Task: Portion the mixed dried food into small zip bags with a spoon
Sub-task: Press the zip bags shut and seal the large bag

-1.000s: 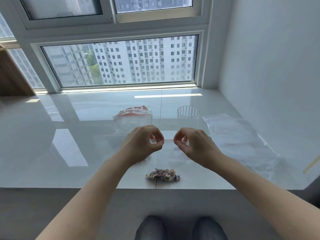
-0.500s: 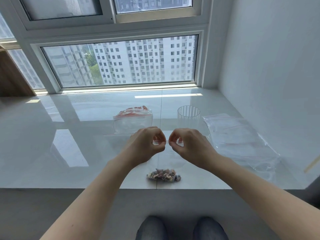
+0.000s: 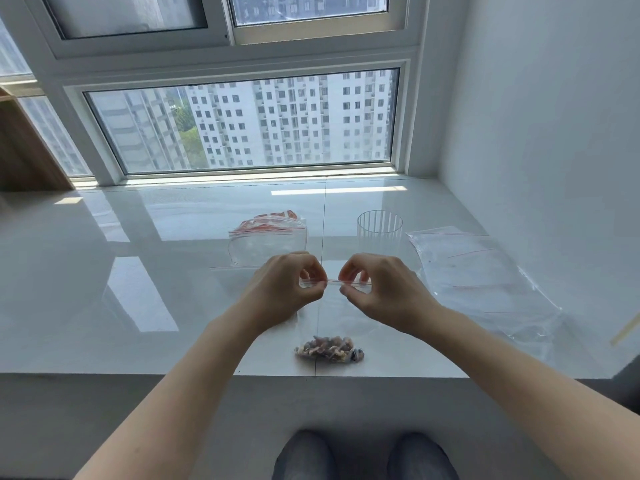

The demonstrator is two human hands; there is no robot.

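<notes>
1. White glossy windowsill ledge (image 3: pixel 138 289) — runs the full width below the window (image 3: pixel 242 119); all items rest on or hang above it.
2. Large clear zip bag (image 3: pixel 478 271), flat and crumpled, lies at the right of the ledge beside the wall.
3. Stack of small zip bags (image 3: pixel 268 242) with red seal lines sits on the ledge behind the left hand; its upper edge carries red print.
4. Ribbed clear cup (image 3: pixel 380 230) stands upright between the stack and the large bag, behind the right hand.
5. Left hand (image 3: pixel 287 291): fingers curled, thumb and forefinger pinching the left part of the seal strip.
6. Right hand (image 3: pixel 381 289): fingers curled, thumb and forefinger pinching the right part of the same strip, near the left hand.
7. Small zip bag (image 3: pixel 329 317) — held up by its red-lined top between both hands, hanging above the near edge of the ledge.
8. Mixed dried food (image 3: pixel 329 348) is gathered in the bottom of that bag, at the ledge's front edge.
</notes>
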